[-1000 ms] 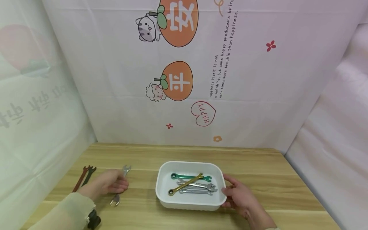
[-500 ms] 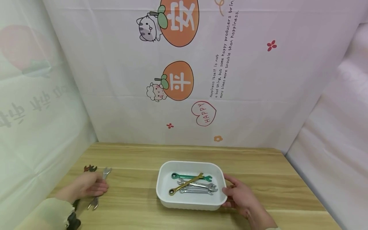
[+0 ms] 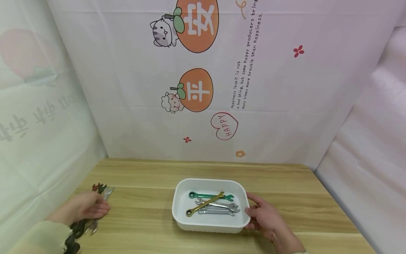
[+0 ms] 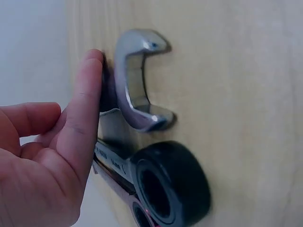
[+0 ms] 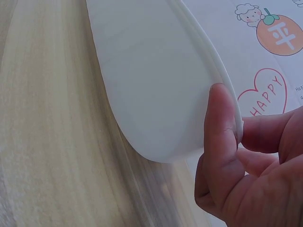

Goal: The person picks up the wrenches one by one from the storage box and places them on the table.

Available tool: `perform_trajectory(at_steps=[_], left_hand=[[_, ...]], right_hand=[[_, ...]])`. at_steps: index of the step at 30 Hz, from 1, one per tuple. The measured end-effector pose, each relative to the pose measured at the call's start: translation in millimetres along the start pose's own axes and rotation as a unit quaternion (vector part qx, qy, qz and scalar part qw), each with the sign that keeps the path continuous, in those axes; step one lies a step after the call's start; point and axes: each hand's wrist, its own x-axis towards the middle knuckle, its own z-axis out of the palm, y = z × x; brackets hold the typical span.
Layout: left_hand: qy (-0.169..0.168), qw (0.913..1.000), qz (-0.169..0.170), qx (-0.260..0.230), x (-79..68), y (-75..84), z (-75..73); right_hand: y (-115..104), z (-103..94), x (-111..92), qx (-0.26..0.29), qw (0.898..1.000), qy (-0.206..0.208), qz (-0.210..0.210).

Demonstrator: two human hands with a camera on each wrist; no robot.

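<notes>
My left hand lies across the middle of a silver open-end wrench, its fingers over the shaft. In the left wrist view the wrench's open jaw shows on the table side of the straight fingers. Right beside it are a black ratchet wrench and a dark red wrench, both partly hidden by the hand. My right hand holds the right end of a white plastic tub, with the rim pinched between thumb and fingers.
Inside the tub lie a green ratchet wrench, a gold ratchet wrench laid across the others, and several silver wrenches. The wooden table ends at a printed white cloth behind, with more cloth at both sides.
My left hand has moved left, and the silver wrench has slid along with it up to the black and red wrenches. The right hand and tub have stayed put.
</notes>
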Motion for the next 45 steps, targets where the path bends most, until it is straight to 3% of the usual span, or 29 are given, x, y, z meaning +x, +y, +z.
perform_trajectory(at_steps=[2, 4, 7, 10, 13, 18, 20, 24, 32, 37, 41, 43, 45], left_hand=[[-0.003, 1.0, 0.001, 0.001, -0.4, 1.3, -1.6], [-0.027, 0.9995, 0.015, 0.009, -0.8, 4.6, -2.9], [-0.12, 0.9907, 0.06, 0.023, -1.4, 17.6, 2.5], [-0.241, 0.9636, 0.112, 0.033, -5.6, 39.5, 23.3], [-0.32, 0.9323, 0.162, 0.048, -11.7, 62.2, 58.5], [-0.393, 0.8836, 0.243, 0.075, -16.3, 89.0, 122.7], [-0.404, 0.8741, 0.253, 0.096, -17.7, 96.2, 145.6], [-0.404, 0.8716, 0.237, 0.145, -18.7, 103.7, 185.8], [-0.374, 0.8855, 0.185, 0.203, 0.8, 104.2, 247.8], [-0.348, 0.8911, 0.167, 0.239, 13.5, 102.7, 268.7], [-0.33, 0.896, 0.155, 0.253, 19.6, 102.6, 275.7], [-0.315, 0.8968, 0.163, 0.265, 22.7, 102.6, 278.6], [-0.288, 0.8908, 0.195, 0.292, 26.4, 102.6, 282.6]], right_hand=[[0.7, -0.1, 0.4, 0.0, 1.0, -0.001, 0.0], [1.3, -0.3, 0.7, 0.0, 1.0, -0.001, 0.001], [1.8, -0.6, 0.9, 0.0, 1.0, -0.003, 0.002], [1.8, -0.5, 1.4, 0.0, 1.0, -0.002, 0.0], [1.2, -0.2, 1.4, 0.0, 1.0, 0.0, 0.0], [0.4, -1.6, 0.3, -0.002, 1.0, 0.006, 0.003], [0.4, -1.7, 0.3, -0.002, 1.0, 0.006, 0.001], [0.0, 0.5, 0.4, -0.002, 1.0, -0.002, -0.002], [-0.6, -0.9, -0.3, -0.001, 1.0, -0.015, -0.01], [-0.7, -0.8, -0.1, -0.001, 1.0, -0.012, -0.009], [-0.7, -0.5, 0.1, 0.001, 1.0, -0.011, -0.008], [-0.8, -0.3, 0.4, 0.002, 1.0, -0.012, -0.007], [-1.0, -0.2, 0.8, 0.004, 1.0, -0.013, -0.007]])
